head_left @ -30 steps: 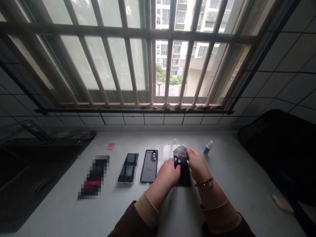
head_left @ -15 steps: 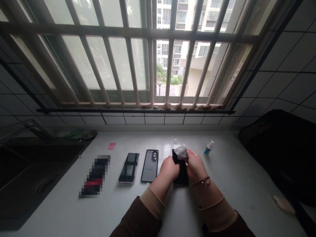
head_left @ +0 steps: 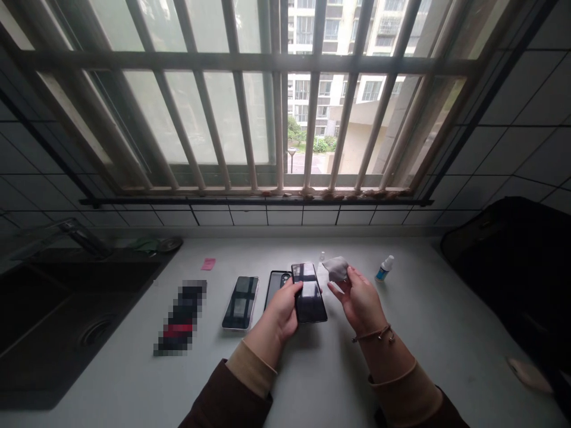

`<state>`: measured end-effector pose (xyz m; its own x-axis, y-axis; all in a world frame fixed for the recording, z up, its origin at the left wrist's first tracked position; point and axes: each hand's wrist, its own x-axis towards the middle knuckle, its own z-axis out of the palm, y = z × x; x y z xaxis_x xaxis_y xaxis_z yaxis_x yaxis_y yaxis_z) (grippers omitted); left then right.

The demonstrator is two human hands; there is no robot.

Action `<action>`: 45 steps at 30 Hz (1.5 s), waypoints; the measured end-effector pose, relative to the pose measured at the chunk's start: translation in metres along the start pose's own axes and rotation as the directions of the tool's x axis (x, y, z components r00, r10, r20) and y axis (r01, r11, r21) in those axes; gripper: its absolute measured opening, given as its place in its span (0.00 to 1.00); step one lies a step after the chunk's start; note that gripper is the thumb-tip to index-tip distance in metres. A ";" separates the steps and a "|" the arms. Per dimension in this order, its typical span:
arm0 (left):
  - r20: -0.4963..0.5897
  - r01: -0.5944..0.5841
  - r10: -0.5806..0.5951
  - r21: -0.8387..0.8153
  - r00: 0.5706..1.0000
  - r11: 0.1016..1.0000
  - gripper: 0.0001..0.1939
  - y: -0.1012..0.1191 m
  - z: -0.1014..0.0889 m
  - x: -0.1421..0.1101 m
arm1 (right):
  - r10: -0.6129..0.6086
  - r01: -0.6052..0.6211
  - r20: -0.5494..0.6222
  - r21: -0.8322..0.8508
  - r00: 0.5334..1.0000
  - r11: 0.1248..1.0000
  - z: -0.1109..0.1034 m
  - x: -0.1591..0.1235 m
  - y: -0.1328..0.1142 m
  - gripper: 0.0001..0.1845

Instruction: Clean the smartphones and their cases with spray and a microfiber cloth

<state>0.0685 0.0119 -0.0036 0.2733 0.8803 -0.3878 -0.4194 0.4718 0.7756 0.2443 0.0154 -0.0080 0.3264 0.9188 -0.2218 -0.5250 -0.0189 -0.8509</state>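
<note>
My left hand [head_left: 284, 306] is closed around the left edge of a dark smartphone [head_left: 311, 297], thumb on its glossy face. To its right, my right hand [head_left: 360, 295] pinches a light grey cloth [head_left: 335, 269], held apart from the smartphone. Partly covered by my left hand and the smartphone, a dark phone case [head_left: 276, 281] lies on the counter. Left of the case rests a second phone [head_left: 241, 303] with a pale edge. A small white bottle with a blue label [head_left: 384, 269] stands beyond my right hand. Behind the cloth is a tiny clear cap [head_left: 322, 256].
A pixelated dark item [head_left: 182, 318] and a pink slip [head_left: 208, 264] lie on the white counter [head_left: 339, 380]. At the left is a dark sink [head_left: 49, 339] with a faucet [head_left: 84, 238]. A black bag [head_left: 513, 267] stands at right, below the barred window [head_left: 250, 125].
The cloth has come off the smartphone and moved right with my right hand. My left hand has shifted left with the smartphone, whose glossy face now shows. The view has shifted slightly.
</note>
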 end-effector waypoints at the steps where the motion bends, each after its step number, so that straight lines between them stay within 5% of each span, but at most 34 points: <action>1: 0.059 0.043 -0.037 -0.088 0.998 0.995 0.26 0.004 -0.004 -0.003 | 0.002 -0.002 0.010 0.010 1.000 1.000 0.002 -0.002 0.001 0.13; 4: 0.218 0.115 -0.061 -0.245 0.974 0.963 0.32 0.014 -0.014 -0.012 | 0.008 -0.010 0.072 0.036 0.997 0.999 0.008 -0.006 0.004 0.14; 10: 0.266 0.165 -0.093 -0.263 0.959 0.951 0.35 0.017 -0.016 -0.025 | -0.143 0.162 0.114 -0.176 0.983 0.971 0.011 -0.013 -0.001 0.20; 12: 0.255 0.176 -0.111 -0.246 0.960 0.953 0.34 0.013 -0.015 -0.028 | -0.285 0.322 0.150 -0.413 0.947 0.852 0.010 -0.019 -0.004 0.21; 16: 0.238 0.191 -0.131 -0.247 0.962 0.950 0.34 0.001 -0.011 -0.027 | -0.429 0.534 0.348 -0.706 0.833 0.464 0.014 -0.034 -0.003 0.18; 21: 0.282 0.238 -0.143 -0.339 0.949 0.910 0.31 -0.010 -0.004 -0.023 | -0.407 0.679 0.547 -0.643 0.732 0.356 0.024 -0.038 0.008 0.12; 27: 0.280 0.249 -0.140 -0.404 0.950 0.880 0.29 -0.009 -0.001 -0.025 | -0.437 0.845 0.760 -0.534 0.482 0.004 0.020 -0.024 0.011 0.13; 33: 0.274 0.229 -0.109 -0.456 0.955 0.860 0.28 -0.013 0.002 -0.025 | -0.420 0.871 0.831 -0.464 0.364 -0.162 0.020 -0.015 0.012 0.17; 39: 0.266 0.192 -0.058 -0.513 0.962 0.836 0.26 -0.016 0.009 -0.025 | -0.373 0.834 0.856 -0.472 0.357 -0.285 0.028 -0.019 0.021 0.19; 45: 0.154 0.128 -0.042 -0.604 0.987 0.787 0.24 -0.003 0.002 -0.019 | -0.228 0.872 0.915 -0.392 0.334 -0.294 0.036 -0.045 0.021 0.20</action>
<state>0.0659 -0.0059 0.0023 0.4208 0.8415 -0.3389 -0.8178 0.5136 0.2597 0.1903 -0.0125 0.0018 -0.4900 0.6717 0.5556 0.7469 0.6522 -0.1298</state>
